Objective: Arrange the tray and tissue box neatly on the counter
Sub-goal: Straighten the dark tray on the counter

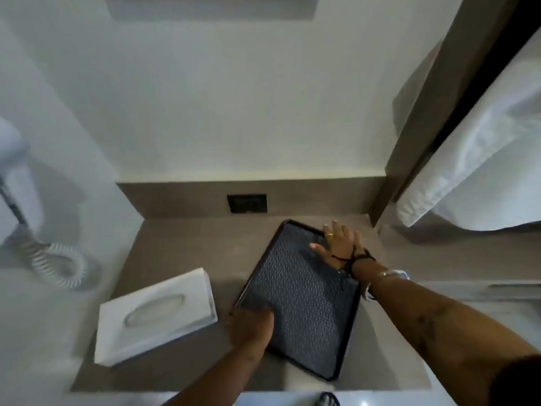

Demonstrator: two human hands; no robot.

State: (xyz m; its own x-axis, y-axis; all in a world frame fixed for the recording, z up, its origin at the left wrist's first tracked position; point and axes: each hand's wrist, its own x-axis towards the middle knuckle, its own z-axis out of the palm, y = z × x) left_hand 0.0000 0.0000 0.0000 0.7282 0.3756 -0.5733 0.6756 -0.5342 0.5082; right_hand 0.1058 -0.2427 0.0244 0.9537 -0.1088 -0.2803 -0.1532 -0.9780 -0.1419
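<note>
Dark patterned tray (304, 300) flat on the brown surface (187, 247), skewed, long axis running from far corner near the back to near corner by the front edge. Both hands on it at opposite corners.

Left hand (251, 323) at near-left edge of tray, thumb lying on the tray floor, fingers curled at or under the rim; blurred, so cannot tell if the grip is truly clenched on the rim. Forearm coming in from bottom centre, angled up and right.

Right hand (339, 241) at far-right corner, palm down, fingers spread flat across the rim and onto the tray, thumb pointing left over the pattern. Grip released, pressing rather than grasping. Ring on one finger, dark cords and a pale band at the wrist. Forearm extended from lower right, nearly straight.

White tissue box (155, 315) left of tray, apart from it, also skewed, oval slot facing up, just left of left hand, not touching.

Dark outlet plate (247, 203) on back ledge behind tray. Coiled cord (58, 265) far left. White towel (480, 159) hanging at upper right.
</note>
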